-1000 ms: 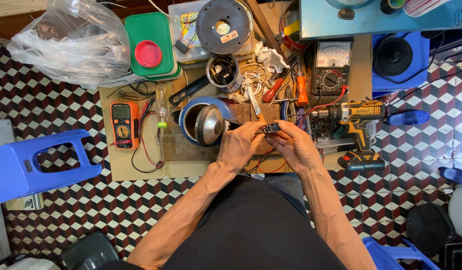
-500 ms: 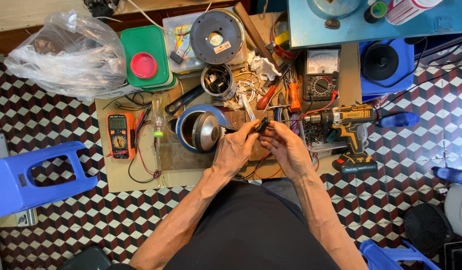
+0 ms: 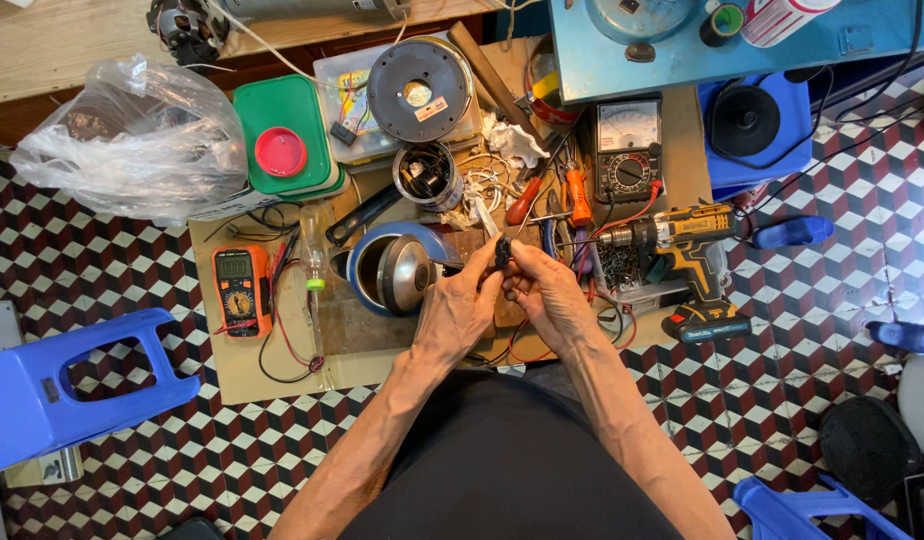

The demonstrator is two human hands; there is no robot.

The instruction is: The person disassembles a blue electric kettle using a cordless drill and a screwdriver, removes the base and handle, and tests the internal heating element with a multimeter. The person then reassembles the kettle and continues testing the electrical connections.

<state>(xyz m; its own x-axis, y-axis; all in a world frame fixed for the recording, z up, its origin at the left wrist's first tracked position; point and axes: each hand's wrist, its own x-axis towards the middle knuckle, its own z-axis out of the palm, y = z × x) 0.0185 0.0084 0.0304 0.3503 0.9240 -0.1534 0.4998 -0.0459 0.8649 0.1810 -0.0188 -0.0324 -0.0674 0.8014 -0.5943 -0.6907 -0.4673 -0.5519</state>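
- Small black part (image 3: pixel 502 253): you pinch it between the fingertips of both hands, held above the middle of the low wooden work board (image 3: pixel 282 375); what kind of part it is cannot be told.
- Your left hand (image 3: pixel 460 305) closes on it from the left, fingers curled and pressed to it.
- Your right hand (image 3: pixel 549 292) meets it from the right, fingertips touching the same part, so the two hands sit against each other.
- Just left of your left hand lies a shiny metal bowl-shaped piece (image 3: pixel 402 275) inside a blue ring (image 3: pixel 365 262).
- Right of your right hand rests a yellow and black cordless drill (image 3: pixel 682 245), its chuck pointing toward your hands.
- Farther left on the board sits an orange multimeter (image 3: pixel 241 290) with red and black leads.
- Beyond your hands stand an analogue meter (image 3: pixel 629 150), a green lidded box (image 3: pixel 282 135) and a dark wire spool (image 3: pixel 419 90).
- A clear plastic bag (image 3: pixel 132 140) sits at the far left, and a blue plastic stool (image 3: pixel 72 385) stands on the patterned floor.
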